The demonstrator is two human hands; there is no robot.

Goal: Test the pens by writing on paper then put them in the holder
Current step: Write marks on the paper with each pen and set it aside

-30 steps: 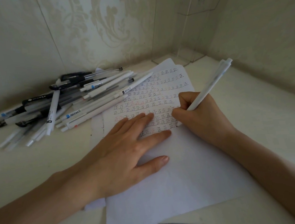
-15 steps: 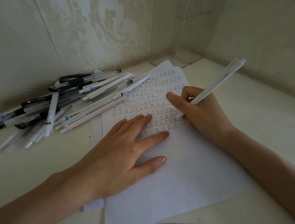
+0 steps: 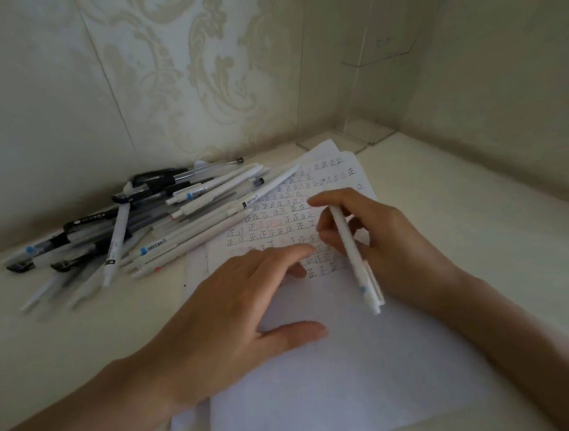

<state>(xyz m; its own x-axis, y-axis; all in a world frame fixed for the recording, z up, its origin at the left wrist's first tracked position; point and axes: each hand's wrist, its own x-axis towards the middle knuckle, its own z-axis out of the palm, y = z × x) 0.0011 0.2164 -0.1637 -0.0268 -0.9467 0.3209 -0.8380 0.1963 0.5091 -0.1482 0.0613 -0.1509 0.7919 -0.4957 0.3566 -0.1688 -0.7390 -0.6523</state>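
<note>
My right hand (image 3: pixel 378 238) holds a white pen (image 3: pixel 356 260) over the written rows of the paper (image 3: pixel 342 375); the pen is lifted off the sheet, its clip end pointing toward me. My left hand (image 3: pixel 231 326) lies flat on the paper, fingers spread, holding nothing. Rows of small written marks fill the sheet's upper half. A heap of white and black pens (image 3: pixel 160 222) lies on the table to the left of the paper. A clear plastic holder (image 3: pixel 369 56) stands in the far corner against the wall.
The cream table (image 3: pixel 483 218) meets patterned walls at the back and right. More sheets lie under the top sheet, their edges showing at the lower left. The holder's clear base reaches the paper's far corner.
My right hand has stopped writing and swung the pen round, so its back end went from pointing up-right to pointing toward me. The view has tilted up, showing the holder. My left hand stays put.
</note>
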